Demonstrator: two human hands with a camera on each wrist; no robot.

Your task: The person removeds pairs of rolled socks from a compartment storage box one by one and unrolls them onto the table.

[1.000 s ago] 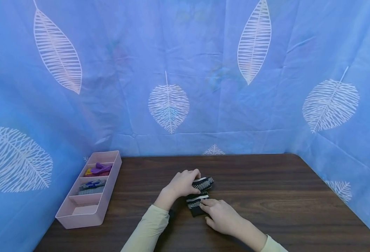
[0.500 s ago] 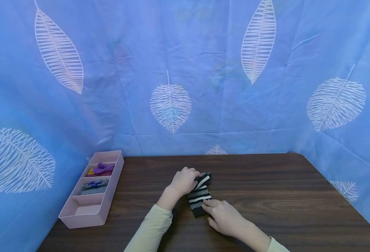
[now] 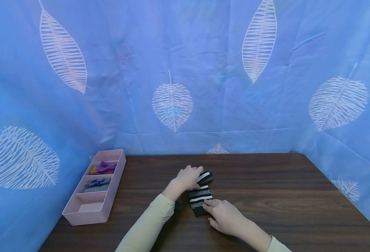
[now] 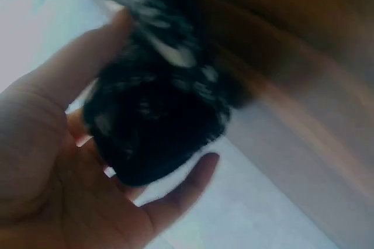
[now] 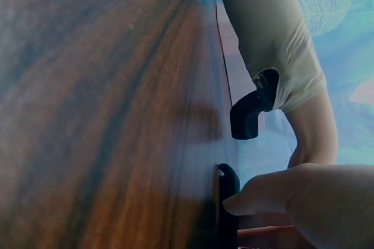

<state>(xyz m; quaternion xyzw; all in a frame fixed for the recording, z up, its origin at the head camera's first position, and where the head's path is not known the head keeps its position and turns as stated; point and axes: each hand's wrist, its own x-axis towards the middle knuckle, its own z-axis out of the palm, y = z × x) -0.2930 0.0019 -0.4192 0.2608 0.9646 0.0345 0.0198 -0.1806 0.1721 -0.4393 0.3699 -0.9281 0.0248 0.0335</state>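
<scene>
A black sock with white stripes point(image 3: 200, 194) lies on the dark wooden table point(image 3: 267, 196), running away from me. My left hand point(image 3: 187, 177) grips its far end. The blurred left wrist view shows the thumb and fingers of that left hand point(image 4: 64, 161) curled round the bunched sock point(image 4: 158, 126). My right hand point(image 3: 223, 214) rests its fingertips on the sock's near end. In the right wrist view a fingertip point(image 5: 257, 195) presses the black sock edge point(image 5: 228, 186) against the table. Both arms wear pale yellow sleeves.
A pink divided tray point(image 3: 84, 217) stands at the table's left edge. Its far compartments hold purple and yellow items point(image 3: 102, 167) and blue-grey ones point(image 3: 96, 184). Blue cloth with white leaves point(image 3: 172, 105) walls the table at back and sides.
My left hand has turned the sock's far end and shifted slightly away, so the sock now lies straighter between my hands. The right hand has stayed on the near end.
</scene>
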